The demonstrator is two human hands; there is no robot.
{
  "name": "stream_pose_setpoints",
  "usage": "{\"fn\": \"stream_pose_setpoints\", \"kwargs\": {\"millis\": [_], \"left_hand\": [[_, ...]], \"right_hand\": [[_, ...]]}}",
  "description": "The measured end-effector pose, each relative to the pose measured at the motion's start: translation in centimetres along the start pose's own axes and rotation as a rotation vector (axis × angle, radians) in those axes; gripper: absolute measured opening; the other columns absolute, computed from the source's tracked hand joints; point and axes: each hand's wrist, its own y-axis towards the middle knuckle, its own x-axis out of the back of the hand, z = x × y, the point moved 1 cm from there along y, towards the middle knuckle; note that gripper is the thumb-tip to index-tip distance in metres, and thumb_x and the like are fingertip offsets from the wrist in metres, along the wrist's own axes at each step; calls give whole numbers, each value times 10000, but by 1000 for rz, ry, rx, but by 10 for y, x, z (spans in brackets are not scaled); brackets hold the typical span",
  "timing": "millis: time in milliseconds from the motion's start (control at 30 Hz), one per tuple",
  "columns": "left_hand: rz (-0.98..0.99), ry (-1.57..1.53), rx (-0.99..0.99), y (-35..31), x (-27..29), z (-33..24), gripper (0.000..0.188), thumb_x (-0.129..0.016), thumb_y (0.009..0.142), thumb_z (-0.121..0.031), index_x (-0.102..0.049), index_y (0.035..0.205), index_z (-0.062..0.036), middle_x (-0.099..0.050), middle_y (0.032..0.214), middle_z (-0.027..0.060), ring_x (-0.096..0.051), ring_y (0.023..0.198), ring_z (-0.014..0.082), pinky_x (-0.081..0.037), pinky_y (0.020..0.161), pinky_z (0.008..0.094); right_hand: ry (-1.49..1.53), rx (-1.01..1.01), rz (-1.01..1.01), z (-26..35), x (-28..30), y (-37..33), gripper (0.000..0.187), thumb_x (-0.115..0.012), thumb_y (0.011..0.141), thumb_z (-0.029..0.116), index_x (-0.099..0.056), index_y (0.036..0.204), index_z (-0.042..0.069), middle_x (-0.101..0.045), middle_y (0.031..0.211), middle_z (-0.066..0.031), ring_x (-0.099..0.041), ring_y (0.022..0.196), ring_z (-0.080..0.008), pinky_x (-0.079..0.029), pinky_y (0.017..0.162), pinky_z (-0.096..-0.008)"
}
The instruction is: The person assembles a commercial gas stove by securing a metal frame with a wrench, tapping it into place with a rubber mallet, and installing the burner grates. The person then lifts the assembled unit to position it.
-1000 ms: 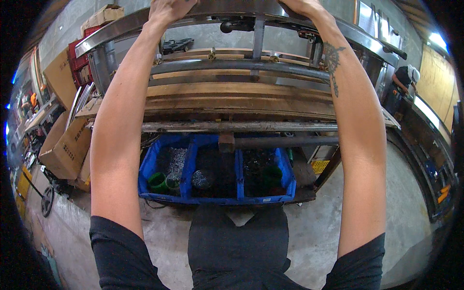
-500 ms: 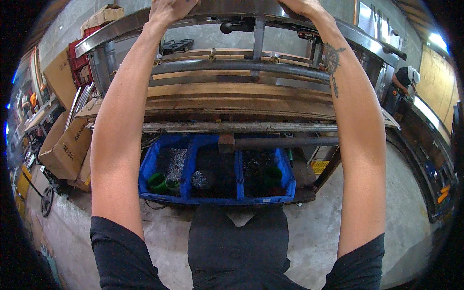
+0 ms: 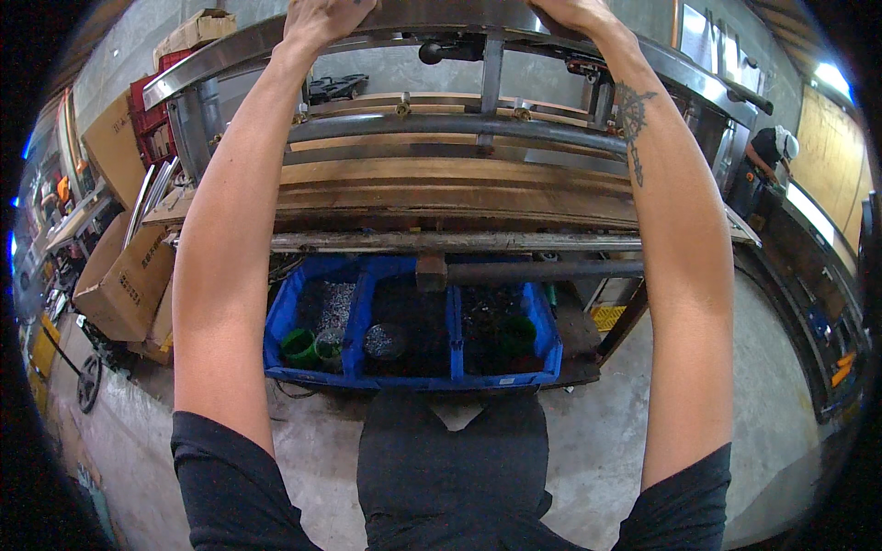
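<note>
While the left hand (image 3: 329, 16) and right hand (image 3: 571, 13) reach the near edge of the steel worktop (image 3: 216, 60), high in view beyond the blue bins (image 3: 457, 335), the step looks like steadying or handling something there. The fingers are cut off above, so whether they are clamped or apart I cannot tell; moving on probably calls for both hands working evenly.

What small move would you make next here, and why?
I would probably tilt the head up slightly. The left hand and right hand are both cut off by the picture's top edge, near the steel table, so their grip can't be judged, while the bins sit lower in full view.
</note>
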Motion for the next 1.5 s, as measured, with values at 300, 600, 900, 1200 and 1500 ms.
{"fn": "stream_pose_setpoints", "kwargs": {"millis": [300, 600, 900, 1200, 1500], "left_hand": [[2, -3, 12, -3, 2, -3, 611, -333, 1025, -468, -808, 854, -125, -754, 1026, 204, -698, 1067, 421, -500, 1034, 463], [-1, 32, -49, 6, -7, 12, 615, -325, 1019, -495, -790, 890, -114, -745, 1080, 201, -690, 1085, 419, -493, 1034, 481], [-59, 143, -148, 16, -21, 32, 659, -278, 1009, -565, -775, 921, -140, -737, 1140, 188, -689, 1093, 401, -486, 1023, 508], [-8, 125, -133, 12, -14, 22, 599, -303, 992, -500, -776, 927, -138, -746, 1099, 191, -694, 1074, 406, -488, 1008, 512], [-26, 127, -132, 9, -12, 20, 566, -313, 983, -476, -765, 939, -140, -747, 1116, 184, -690, 1093, 407, -486, 1012, 508]], "right_hand": [[54, -41, 14, 3, 4, -3, 444, -363, 1018, 298, -663, 1211, 33, -645, 1327, -243, -602, 1270, -392, -479, 1044, -484], [36, 2, 25, 0, 2, -1, 444, -360, 1021, 304, -660, 1209, 34, -643, 1326, -247, -604, 1265, -393, -476, 1049, -483], [42, 8, 15, -1, 0, 0, 461, -343, 1028, 310, -660, 1229, 41, -630, 1356, -237, -581, 1299, -385, -458, 1077, -477], [74, -45, 29, 0, 1, -1, 480, -351, 1017, 327, -662, 1248, 42, -621, 1370, -234, -580, 1298, -389, -458, 1076, -477], [52, -17, 20, 2, 2, 0, 453, -366, 1006, 302, -675, 1199, 33, -639, 1344, -230, -598, 1276, -380, -469, 1059, -472]]}}
